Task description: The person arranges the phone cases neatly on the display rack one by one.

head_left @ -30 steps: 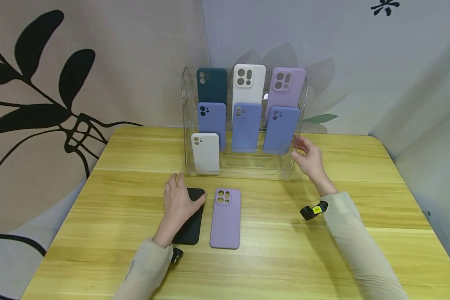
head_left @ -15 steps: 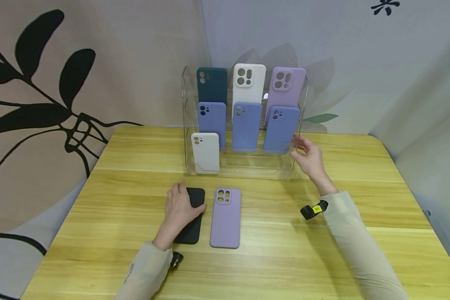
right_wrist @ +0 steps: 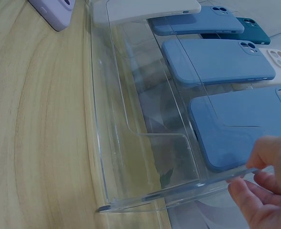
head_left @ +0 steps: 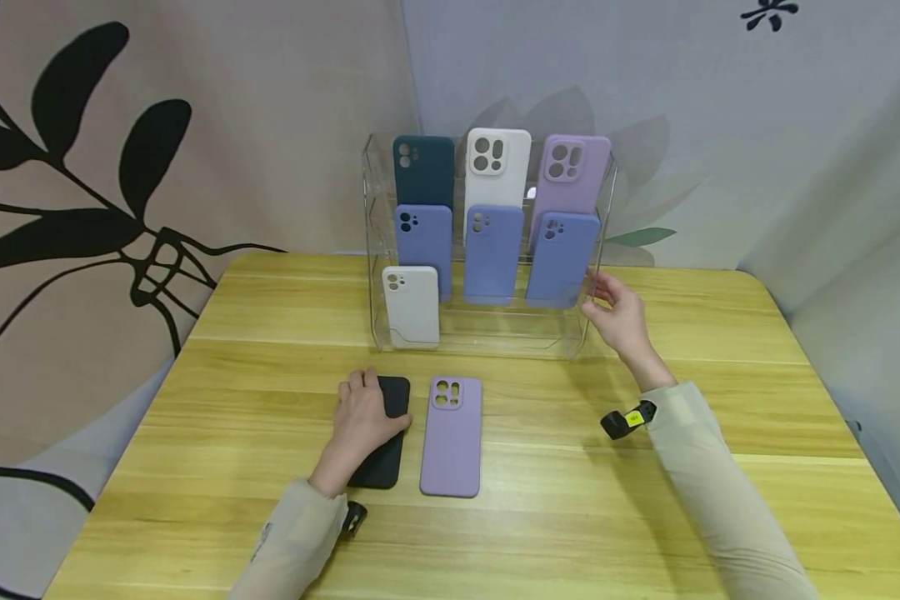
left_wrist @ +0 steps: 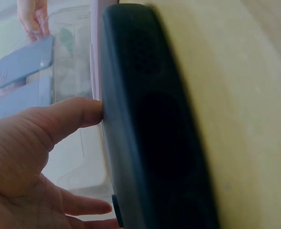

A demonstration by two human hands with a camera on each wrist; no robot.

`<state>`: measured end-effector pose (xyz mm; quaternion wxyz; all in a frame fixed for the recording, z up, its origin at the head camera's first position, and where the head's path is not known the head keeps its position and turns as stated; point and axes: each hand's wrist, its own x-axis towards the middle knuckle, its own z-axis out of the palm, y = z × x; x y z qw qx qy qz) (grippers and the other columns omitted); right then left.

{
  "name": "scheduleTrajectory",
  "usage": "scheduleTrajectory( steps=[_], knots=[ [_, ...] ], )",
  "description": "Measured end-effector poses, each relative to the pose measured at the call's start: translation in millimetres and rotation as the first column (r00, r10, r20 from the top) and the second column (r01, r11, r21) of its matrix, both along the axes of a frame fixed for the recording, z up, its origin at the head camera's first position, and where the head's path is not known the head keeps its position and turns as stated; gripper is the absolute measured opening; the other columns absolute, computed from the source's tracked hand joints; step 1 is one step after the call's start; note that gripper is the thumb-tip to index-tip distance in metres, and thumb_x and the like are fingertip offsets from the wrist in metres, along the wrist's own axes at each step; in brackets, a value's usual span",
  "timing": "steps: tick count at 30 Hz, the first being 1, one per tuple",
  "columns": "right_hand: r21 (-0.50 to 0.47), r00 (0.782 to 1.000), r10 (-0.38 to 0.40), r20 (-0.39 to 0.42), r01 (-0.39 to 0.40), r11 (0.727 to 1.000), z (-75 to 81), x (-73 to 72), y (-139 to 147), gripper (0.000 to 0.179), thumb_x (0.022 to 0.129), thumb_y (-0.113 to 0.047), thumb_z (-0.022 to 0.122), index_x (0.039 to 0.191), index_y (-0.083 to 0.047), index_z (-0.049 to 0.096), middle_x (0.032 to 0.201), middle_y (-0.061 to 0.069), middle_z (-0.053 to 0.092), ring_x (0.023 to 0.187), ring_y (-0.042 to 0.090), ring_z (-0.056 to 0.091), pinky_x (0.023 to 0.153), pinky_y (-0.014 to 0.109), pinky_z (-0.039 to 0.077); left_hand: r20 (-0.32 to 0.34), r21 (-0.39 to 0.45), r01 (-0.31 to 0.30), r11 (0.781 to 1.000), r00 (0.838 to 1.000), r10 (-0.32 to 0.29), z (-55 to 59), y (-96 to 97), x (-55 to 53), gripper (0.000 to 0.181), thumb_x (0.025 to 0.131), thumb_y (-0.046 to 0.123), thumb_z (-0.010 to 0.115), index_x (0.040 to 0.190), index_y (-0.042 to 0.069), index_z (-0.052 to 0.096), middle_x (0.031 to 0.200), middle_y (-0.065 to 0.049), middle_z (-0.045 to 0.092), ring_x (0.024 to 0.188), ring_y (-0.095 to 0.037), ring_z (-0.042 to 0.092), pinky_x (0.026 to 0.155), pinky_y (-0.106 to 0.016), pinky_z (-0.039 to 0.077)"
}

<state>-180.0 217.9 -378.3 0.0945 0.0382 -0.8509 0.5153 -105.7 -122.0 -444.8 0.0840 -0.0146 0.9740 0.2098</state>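
My left hand point(head_left: 362, 423) is over a black phone case point(head_left: 384, 458) lying on the table. Its thumb is at the case's right edge and its fingers reach toward the upper left; the left wrist view shows thumb and fingertips against the dark case point(left_wrist: 145, 119). To the right of it lies a lilac phone case point(head_left: 451, 450) with a large camera cutout. My right hand point(head_left: 621, 315) pinches the right side edge of a clear tiered display rack point(head_left: 506, 333). In the right wrist view, thumb and fingers meet at the rack's transparent edge point(right_wrist: 178, 191).
The rack's front tier holds a white case point(head_left: 412, 308) at its left. Three blue cases point(head_left: 492, 258) stand in the middle tier. Behind them are a dark green case point(head_left: 424, 173), a white case point(head_left: 495, 179) and a lilac case point(head_left: 581, 187). Walls border the wooden table point(head_left: 540, 533).
My left hand has come down and slightly back, its spread fingers drawing in around the black case. My right hand, the rack and the cases look unmoved.
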Motion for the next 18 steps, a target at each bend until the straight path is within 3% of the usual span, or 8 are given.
scheduleTrajectory(
  steps=[4, 11, 18],
  knots=[
    [0.004, 1.000, -0.011, -0.001, 0.011, 1.000, -4.9, -3.4, 2, 0.044, 0.084, 0.011, 0.049, 0.127, 0.017, 0.046, 0.125, 0.033, 0.051, 0.111, 0.043, 0.052, 0.083, 0.011, 0.046, 0.004, 0.001, 0.000, 1.000, 1.000, 0.000, 0.3, 0.5, -0.6, 0.090, 0.071, 0.032, 0.080, 0.135, -0.014, 0.034, 0.133, -0.034, 0.035, 0.115, -0.048, 0.037, 0.087, -0.056, 0.046],
    [-0.013, 1.000, -0.012, 0.007, 0.012, 1.000, -30.4, -18.4, 15, 0.047, 0.085, 0.006, 0.052, 0.131, 0.011, 0.046, 0.129, 0.027, 0.051, 0.113, 0.036, 0.053, 0.086, 0.015, 0.048, 0.014, -0.015, 0.016, 1.000, 1.000, -0.015, 1.0, -0.4, -0.9, 0.088, 0.070, 0.031, 0.080, 0.132, -0.015, 0.037, 0.130, -0.034, 0.037, 0.115, -0.048, 0.038, 0.087, -0.055, 0.046],
    [-0.025, 1.000, -0.011, 0.001, 0.011, 1.000, -34.6, -21.3, 17, 0.047, 0.084, 0.006, 0.052, 0.131, 0.010, 0.046, 0.128, 0.026, 0.052, 0.112, 0.035, 0.053, 0.090, 0.023, 0.050, -0.025, 0.011, 0.015, 1.000, 1.000, -0.015, 2.2, -1.3, -2.9, 0.089, 0.068, 0.030, 0.081, 0.132, -0.013, 0.039, 0.130, -0.033, 0.038, 0.115, -0.048, 0.037, 0.087, -0.056, 0.045]
  ],
)
